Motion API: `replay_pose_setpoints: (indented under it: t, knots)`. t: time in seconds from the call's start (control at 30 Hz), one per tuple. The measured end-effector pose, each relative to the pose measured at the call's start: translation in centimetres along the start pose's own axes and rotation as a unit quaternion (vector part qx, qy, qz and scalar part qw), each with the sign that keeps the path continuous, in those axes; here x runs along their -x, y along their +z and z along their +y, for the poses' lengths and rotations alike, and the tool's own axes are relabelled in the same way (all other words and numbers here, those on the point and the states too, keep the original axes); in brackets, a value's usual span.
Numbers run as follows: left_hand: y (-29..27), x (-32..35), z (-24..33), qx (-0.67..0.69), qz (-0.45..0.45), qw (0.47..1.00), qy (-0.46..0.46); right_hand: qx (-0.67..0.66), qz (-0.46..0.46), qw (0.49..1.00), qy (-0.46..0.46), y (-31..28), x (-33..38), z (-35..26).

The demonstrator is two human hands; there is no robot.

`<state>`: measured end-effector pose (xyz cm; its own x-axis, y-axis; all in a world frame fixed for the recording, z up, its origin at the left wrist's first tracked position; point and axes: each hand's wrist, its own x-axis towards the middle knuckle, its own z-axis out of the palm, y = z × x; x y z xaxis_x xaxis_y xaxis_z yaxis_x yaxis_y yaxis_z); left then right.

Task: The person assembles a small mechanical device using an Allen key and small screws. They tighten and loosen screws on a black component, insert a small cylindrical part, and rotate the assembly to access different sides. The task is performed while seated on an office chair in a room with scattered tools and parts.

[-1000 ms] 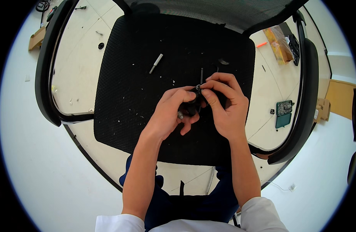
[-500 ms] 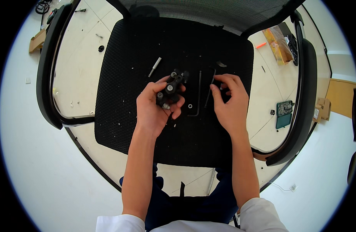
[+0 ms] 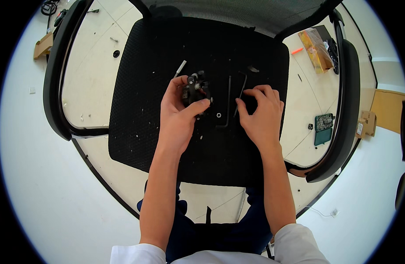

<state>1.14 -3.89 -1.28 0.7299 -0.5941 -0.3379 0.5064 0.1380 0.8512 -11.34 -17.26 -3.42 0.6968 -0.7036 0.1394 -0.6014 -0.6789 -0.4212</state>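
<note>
My left hand (image 3: 178, 116) grips a small black metal assembly (image 3: 194, 89) with a few silver and red bits, held just above the black mesh chair seat (image 3: 141, 119). My right hand (image 3: 259, 116) rests on the seat with fingers spread, its thumb and fingertips beside two black hex keys (image 3: 231, 101) that lie side by side on the mesh. A small silver washer (image 3: 218, 115) lies between my hands. A silver pin (image 3: 180, 68) lies on the seat beyond my left hand.
The chair's black armrests curve at the left (image 3: 57, 75) and right (image 3: 343, 110). On the pale floor lie a green box (image 3: 323, 127), a yellow packet (image 3: 314, 48), an orange marker (image 3: 297, 51) and cardboard pieces (image 3: 389, 110).
My hands have separated: the left carried the black assembly left and away, while the right let go, dropped to the seat by the hex keys, which now lie there.
</note>
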Motion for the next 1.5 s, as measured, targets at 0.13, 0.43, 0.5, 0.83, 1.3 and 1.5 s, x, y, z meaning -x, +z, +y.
replay_pose_setpoints:
  t: [0.13,0.43,0.5,0.83,1.3,1.5]
  knots:
    - [-0.2,0.3,0.1,0.011,-0.018,1.0,-0.003,0.009,-0.043,0.997,0.07,-0.1,-0.9,-0.9]
    - [-0.2,0.0,0.6,0.018,0.006,1.0,-0.012,-0.362,-0.07,0.913,0.178,-1.4,-2.0,-0.9]
    - [-0.3,-0.3,0.6,0.037,0.001,0.999,-0.024,-0.552,-0.122,0.795,0.222,-2.0,-2.0,-1.0]
    - [0.0,-1.0,0.8,0.032,0.007,0.997,-0.072,-0.637,-0.111,0.752,0.127,-1.9,-1.8,-1.1]
    - [0.3,-1.1,0.7,0.028,0.009,0.993,-0.119,-0.616,-0.145,0.773,0.033,-1.5,-1.4,-1.0]
    - [-0.5,-1.0,0.6,-0.07,-0.004,0.991,-0.114,-0.601,-0.144,0.786,0.022,-1.9,-1.0,-1.6]
